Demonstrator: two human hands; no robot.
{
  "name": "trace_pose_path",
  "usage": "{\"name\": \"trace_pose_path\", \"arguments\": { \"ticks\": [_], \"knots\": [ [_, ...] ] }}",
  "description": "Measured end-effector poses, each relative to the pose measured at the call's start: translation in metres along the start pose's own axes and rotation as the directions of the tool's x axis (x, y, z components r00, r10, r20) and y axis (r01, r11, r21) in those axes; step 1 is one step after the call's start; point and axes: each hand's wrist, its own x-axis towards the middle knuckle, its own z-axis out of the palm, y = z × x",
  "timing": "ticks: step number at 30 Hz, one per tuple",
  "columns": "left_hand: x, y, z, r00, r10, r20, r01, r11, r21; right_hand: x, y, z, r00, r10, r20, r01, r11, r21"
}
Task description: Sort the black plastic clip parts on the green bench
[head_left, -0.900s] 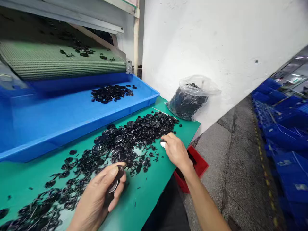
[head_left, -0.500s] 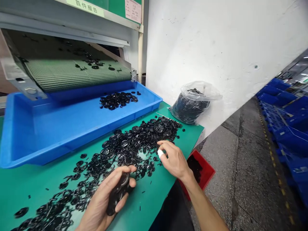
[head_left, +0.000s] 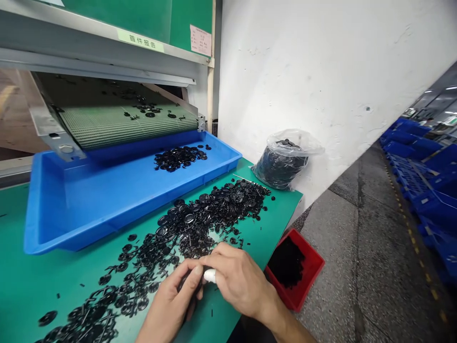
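My left hand (head_left: 173, 297) is curled around black round plastic discs, which its fingers and palm now mostly hide. My right hand (head_left: 239, 281) meets it at the fingertips, its own fingers pinched together; what lies between them is hidden. A white wrap (head_left: 210, 275) covers one finger of the right hand. Just beyond both hands spreads a long heap of black discs and small stick-like black pieces (head_left: 232, 200), lying on the green tabletop (head_left: 210, 328).
A blue tray (head_left: 96, 228) with several black discs stands under a green conveyor belt (head_left: 132, 131). Against the white wall (head_left: 303, 62) leans a clear bag of black parts (head_left: 282, 164). Below the table's right edge is a red bin (head_left: 310, 281) holding black bits.
My right hand has come back from the heap, leftward and toward me, to meet the left. The left hand has turned, covering the discs that showed before. The view has shifted slightly.
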Motion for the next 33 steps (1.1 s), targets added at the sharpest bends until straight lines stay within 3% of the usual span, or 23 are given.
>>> {"name": "trace_pose_path", "arguments": {
  "ticks": [2,7,10,14,16,18,23,25,27,30,32,33],
  "knots": [
    [-0.001,0.003,0.0,0.999,-0.037,0.034,0.038,0.999,-0.014,-0.001,0.0,0.0,0.997,0.062,-0.045,-0.063,0.998,-0.026],
    [-0.006,0.011,0.007,0.994,-0.088,0.066,0.097,0.986,-0.139,0.006,0.005,0.013,0.962,0.238,-0.133,-0.197,0.944,0.267],
    [-0.004,0.011,0.005,0.989,-0.101,0.107,0.11,0.99,-0.091,0.007,0.009,0.008,0.977,0.2,-0.075,-0.176,0.953,0.248],
    [0.001,0.012,-0.009,0.957,-0.095,0.273,0.078,0.994,0.074,0.01,0.013,-0.009,0.996,0.01,0.09,-0.025,0.985,0.172],
    [0.002,0.012,-0.015,0.947,-0.096,0.307,0.068,0.992,0.102,0.014,0.014,-0.011,0.988,-0.052,0.143,0.029,0.987,0.158],
    [0.001,0.012,-0.018,0.952,-0.106,0.288,0.084,0.993,0.088,0.018,0.015,-0.006,0.99,-0.026,0.137,0.0,0.983,0.183],
    [0.001,0.011,-0.012,0.973,-0.132,0.189,0.152,0.984,-0.094,0.025,0.014,0.018,0.972,0.2,0.125,-0.233,0.892,0.388],
    [0.003,0.012,-0.011,0.98,-0.121,0.159,0.146,0.978,-0.152,0.03,0.015,0.019,0.974,0.179,0.14,-0.22,0.891,0.397],
    [0.004,0.014,-0.013,0.987,-0.114,0.115,0.134,0.974,-0.184,0.038,0.021,0.009,0.991,0.087,0.103,-0.113,0.949,0.294],
    [0.005,0.017,-0.017,0.989,-0.132,0.066,0.146,0.949,-0.281,0.056,0.037,-0.023,0.996,-0.001,-0.093,-0.008,0.995,-0.098],
    [0.005,0.017,-0.019,0.983,-0.175,0.064,0.185,0.895,-0.407,0.073,0.049,-0.047,0.982,0.06,-0.18,-0.125,0.919,-0.375],
    [0.005,0.017,-0.019,0.978,-0.197,0.064,0.204,0.855,-0.476,0.082,0.055,-0.057,0.983,0.115,-0.142,-0.17,0.863,-0.475]
  ]
}}
